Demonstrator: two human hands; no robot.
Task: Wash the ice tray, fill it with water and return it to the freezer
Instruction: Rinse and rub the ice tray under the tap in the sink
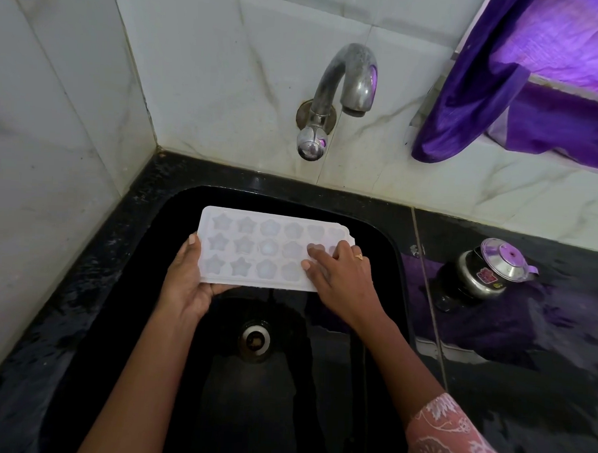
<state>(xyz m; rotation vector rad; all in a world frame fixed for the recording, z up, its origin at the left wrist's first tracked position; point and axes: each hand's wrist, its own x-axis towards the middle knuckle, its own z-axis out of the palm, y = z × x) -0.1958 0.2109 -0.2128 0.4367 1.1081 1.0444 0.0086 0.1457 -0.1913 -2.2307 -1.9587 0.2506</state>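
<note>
From the head view we hold the ice tray (255, 248) over the black sink (145, 254), face up, its star and flower cells showing and no water that we can make out in them. Our left grip (185, 283) is closed on the tray's left short edge, thumb on top and fingers underneath, and carries the weight. Our right grip (340, 276) lies on top of the right-end cells with bent fingers touching the surface, not wrapped round the rim, so we judge it to be rubbing or steadying, not holding. The tray's long axis runs left to right across the basin, above the drain (254, 340). The tap (345, 81) stands on the wall beyond the far long edge, its spout toward the tray's right end and no stream visible. Our right grip is the nearer to the tap knob (311, 148). A steel pot (491, 269) sits on the counter (525, 356) to the right, well apart
</note>
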